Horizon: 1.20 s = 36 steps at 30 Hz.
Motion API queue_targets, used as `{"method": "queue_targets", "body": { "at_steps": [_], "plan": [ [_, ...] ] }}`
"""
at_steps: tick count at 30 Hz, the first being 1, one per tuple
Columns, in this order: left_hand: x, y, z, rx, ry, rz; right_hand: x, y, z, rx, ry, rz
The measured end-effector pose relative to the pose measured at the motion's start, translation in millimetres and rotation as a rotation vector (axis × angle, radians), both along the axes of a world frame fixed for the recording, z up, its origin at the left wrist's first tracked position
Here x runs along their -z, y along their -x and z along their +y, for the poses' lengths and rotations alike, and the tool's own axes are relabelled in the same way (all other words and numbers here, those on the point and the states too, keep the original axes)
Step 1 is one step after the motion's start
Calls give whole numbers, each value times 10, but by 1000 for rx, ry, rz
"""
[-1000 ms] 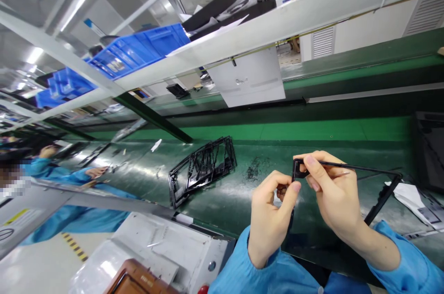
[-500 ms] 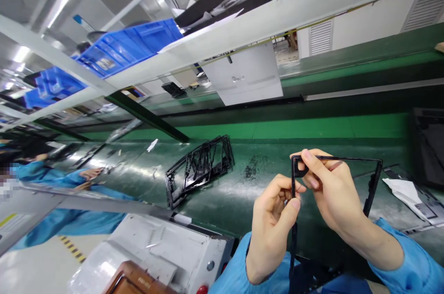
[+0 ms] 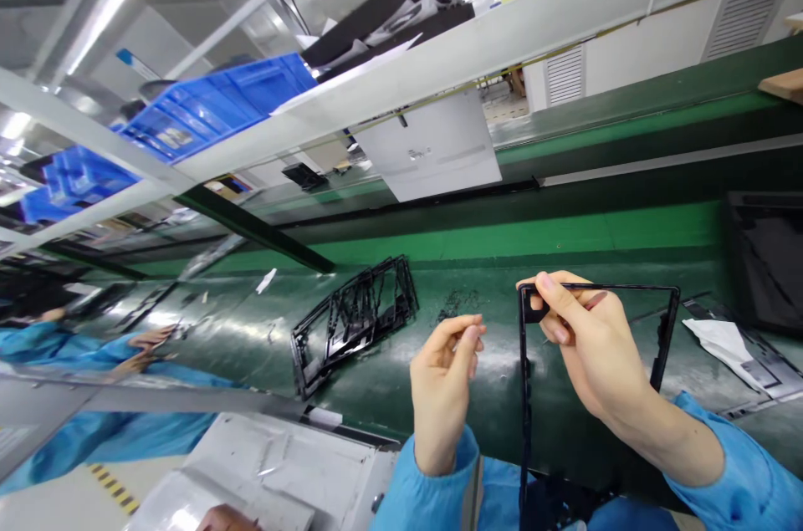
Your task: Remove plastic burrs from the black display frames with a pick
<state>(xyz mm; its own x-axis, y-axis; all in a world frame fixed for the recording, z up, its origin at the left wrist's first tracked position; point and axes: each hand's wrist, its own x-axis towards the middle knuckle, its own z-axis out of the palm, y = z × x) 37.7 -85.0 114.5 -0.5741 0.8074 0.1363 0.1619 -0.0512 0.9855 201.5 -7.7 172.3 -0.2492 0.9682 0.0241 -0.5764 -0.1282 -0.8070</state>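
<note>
My right hand [image 3: 593, 339] grips a thin black rectangular frame [image 3: 524, 397] near its upper left corner, thumb on the near side. The frame hangs upright over the green bench, with a small black tab inside that corner. My left hand [image 3: 442, 389] is left of the frame and apart from it. Its thumb and fingertips are pinched together; whatever may be between them is too small to make out. Just beyond those fingertips, a small heap of black scraps [image 3: 457, 303] lies on the bench. Several similar black frames [image 3: 357, 318] are stacked farther left.
White paper [image 3: 721, 347] lies on flat dark parts at the right, near a black bin [image 3: 769, 263]. Blue crates [image 3: 213, 109] stand on the overhead shelf. A grey machine [image 3: 282, 464] stands at lower left. A co-worker's hands [image 3: 147, 343] are at the far left.
My left hand has let go of the frame's left side and moved left, fingers pinched. My right hand keeps its grip on the frame. The view has shifted slightly.
</note>
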Motion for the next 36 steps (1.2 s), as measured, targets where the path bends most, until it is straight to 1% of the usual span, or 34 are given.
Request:
{"method": "queue_targets", "body": {
  "at_steps": [3,6,10,12,14,16,19,24,26,29,33,36],
  "plan": [
    [264,374,166,-48,33,37,6,24,10,19,-5,-4],
    [593,742,350,-86,90,61,12,39,15,19,-6,-3],
    [1016,1118,545,-103,198,103,13,38,22,15,-4,-7],
    [1168,1252,605,-81,236,134,15,35,24,19,1,-10],
    [1268,1362,642,-40,254,183,16,35,27,21,10,-8],
    [1329,1457,662,13,256,245,13,37,33,17,20,-2],
    [1382,1582,677,70,245,338,11,44,61,14,37,4],
    [1423,1728,683,47,198,483,56,77,161,34,88,4],
    [1417,1748,680,50,173,539,89,97,205,28,115,-1],
    [1396,1743,670,91,135,596,133,125,256,11,153,-3],
    [1367,1722,649,103,94,600,158,144,295,2,185,9],
    [1333,1703,634,107,94,601,154,140,313,6,194,26]
  ]
}}
